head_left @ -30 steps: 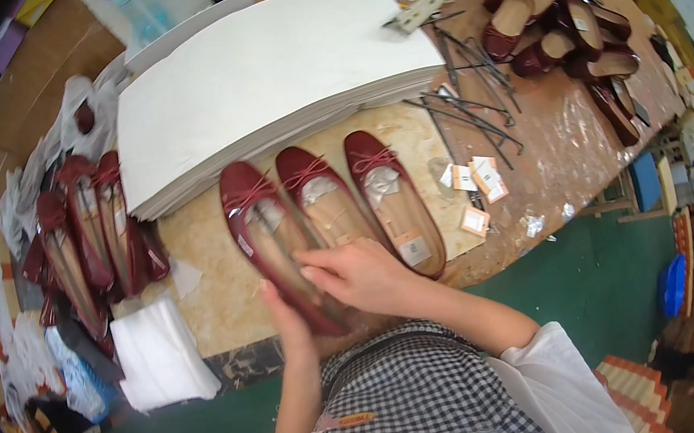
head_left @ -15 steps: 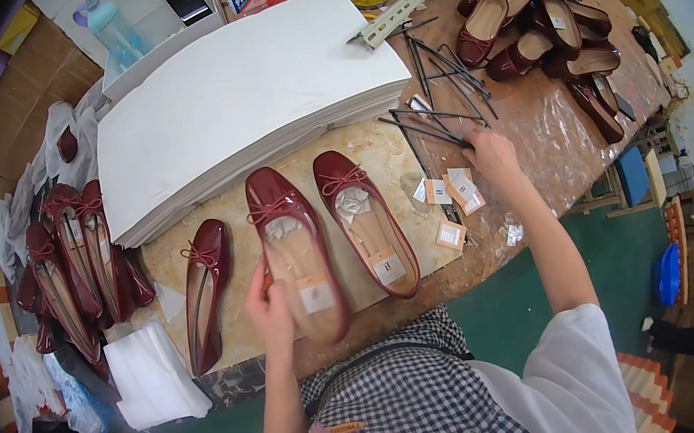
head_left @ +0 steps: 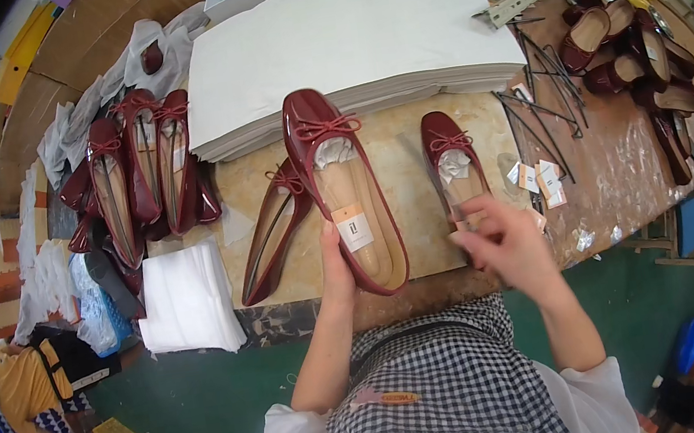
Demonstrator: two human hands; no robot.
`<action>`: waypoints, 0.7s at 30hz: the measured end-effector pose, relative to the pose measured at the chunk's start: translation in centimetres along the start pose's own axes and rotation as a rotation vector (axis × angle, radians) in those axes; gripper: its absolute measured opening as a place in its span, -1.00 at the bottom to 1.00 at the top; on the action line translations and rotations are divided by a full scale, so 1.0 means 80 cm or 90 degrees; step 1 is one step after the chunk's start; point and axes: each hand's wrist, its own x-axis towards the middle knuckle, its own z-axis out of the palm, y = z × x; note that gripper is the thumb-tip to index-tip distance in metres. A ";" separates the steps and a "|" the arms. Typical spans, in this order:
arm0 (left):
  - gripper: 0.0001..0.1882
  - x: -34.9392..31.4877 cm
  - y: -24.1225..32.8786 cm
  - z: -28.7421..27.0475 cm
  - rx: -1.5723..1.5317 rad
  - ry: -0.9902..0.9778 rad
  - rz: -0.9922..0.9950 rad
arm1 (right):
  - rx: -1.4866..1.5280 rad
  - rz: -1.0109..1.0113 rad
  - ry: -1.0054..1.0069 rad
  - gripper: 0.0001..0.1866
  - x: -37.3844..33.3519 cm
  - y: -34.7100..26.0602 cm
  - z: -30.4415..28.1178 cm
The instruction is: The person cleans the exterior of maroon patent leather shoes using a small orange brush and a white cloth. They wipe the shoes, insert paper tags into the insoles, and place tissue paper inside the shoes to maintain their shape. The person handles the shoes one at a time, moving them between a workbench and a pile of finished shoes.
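Observation:
My left hand (head_left: 336,266) grips a dark red patent ballet flat (head_left: 388,250) by its side, near the heel, raised over the table with the toe pointing away. A bow sits on its vamp, crumpled paper fills the toe, and a small tag (head_left: 353,227) lies inside. My right hand (head_left: 508,239) is closed, its fingers pinching a thin dark stick (head_left: 436,171) that is smeared by motion. Behind that hand lies a second flat (head_left: 447,140), partly hidden. Left of the held shoe, another flat (head_left: 268,249) rests on its side with a dark stick along its inside.
A thick stack of white paper (head_left: 341,38) spans the back. Several thin black sticks (head_left: 557,114) lie beside small tags (head_left: 549,181) on the right. Red flats (head_left: 144,173) are grouped at the left, by folded white sheets (head_left: 190,303); more flats (head_left: 650,58) pile at far right.
My right hand has come back from the black sticks toward the shoes, bringing one. My left hand has lifted its flat and tilted it. The whole view has shifted.

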 end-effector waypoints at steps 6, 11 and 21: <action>-0.26 0.000 0.009 0.008 0.124 0.032 0.168 | 0.018 -0.072 -0.070 -0.75 0.020 -0.024 0.045; -0.30 -0.004 0.013 -0.005 0.124 0.007 0.128 | 0.013 -0.109 -0.083 -0.75 0.020 -0.030 0.052; -0.11 -0.029 -0.054 0.011 0.145 0.134 0.088 | -0.178 -0.366 0.245 -0.79 0.037 -0.030 0.090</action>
